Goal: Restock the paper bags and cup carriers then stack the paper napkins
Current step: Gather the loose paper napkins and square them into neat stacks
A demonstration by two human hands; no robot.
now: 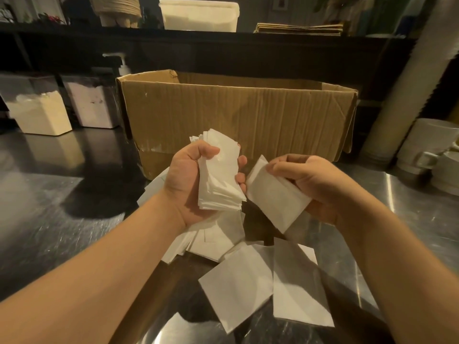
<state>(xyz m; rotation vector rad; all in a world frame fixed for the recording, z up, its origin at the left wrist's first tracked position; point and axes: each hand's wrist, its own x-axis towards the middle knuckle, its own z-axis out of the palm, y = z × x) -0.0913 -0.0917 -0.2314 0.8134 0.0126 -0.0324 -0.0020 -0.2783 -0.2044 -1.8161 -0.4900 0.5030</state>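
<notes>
My left hand (185,181) grips a thick stack of white paper napkins (219,175), thumb on top and fingers curled round its right side. Just to the right, my right hand (308,180) holds a smaller bundle of napkins (275,198) tilted toward the stack, almost touching it. Both hands hover above the steel counter. Below them several loose napkins (238,286) lie scattered on the counter, some overlapping. An open brown cardboard box (236,112) stands right behind my hands.
The steel counter (54,214) stretches left and right. Two clear tubs (39,105) with powder stand back left beside a pump bottle (123,64). White cups (432,150) and a tall cup sleeve (417,83) are at the right. Brown folded paper (300,28) lies on the rear shelf.
</notes>
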